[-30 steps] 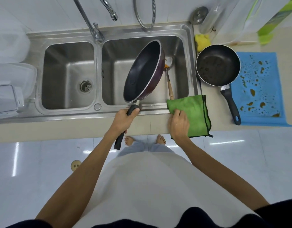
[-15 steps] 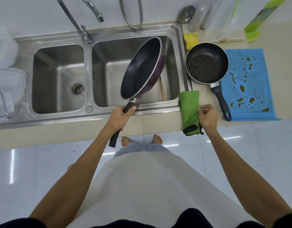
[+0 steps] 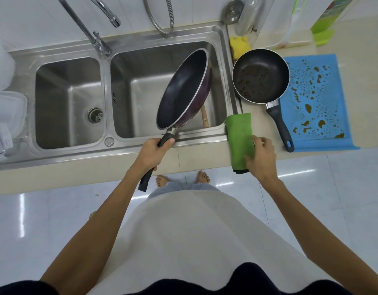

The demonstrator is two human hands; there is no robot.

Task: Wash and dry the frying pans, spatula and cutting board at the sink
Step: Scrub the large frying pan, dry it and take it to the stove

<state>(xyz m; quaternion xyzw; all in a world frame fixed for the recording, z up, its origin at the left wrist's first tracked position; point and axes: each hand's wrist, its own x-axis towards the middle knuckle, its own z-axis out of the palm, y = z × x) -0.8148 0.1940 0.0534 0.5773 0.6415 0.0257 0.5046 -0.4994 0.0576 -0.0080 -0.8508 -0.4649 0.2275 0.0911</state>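
Drying stage begins: left hand (image 3: 155,150) grips 1 purple pan (image 3: 183,90) tilted over the right sink basin (image 3: 141,81), right hand (image 3: 261,158), fingers loose, reaches the green cloth (image 3: 240,137) on the bench (image 3: 194,158); the small pan (image 3: 260,76), blue cutting board (image 3: 320,99) and spatula (image 3: 204,118) look unwashed.

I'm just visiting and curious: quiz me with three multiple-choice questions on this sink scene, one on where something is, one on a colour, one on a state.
1. Where does the wooden spatula lie?
A. in the right basin
B. on the blue mat
C. in the left basin

2. What colour is the folded cloth?
A. red
B. green
C. white

3. How is the large pan held?
A. flat on the counter
B. upside down on the mat
C. tilted above the right basin

Answers:
1 A: the spatula handle shows in the right basin, behind the large pan.
2 B: the cloth under the right hand is green.
3 C: the left hand grips the handle.
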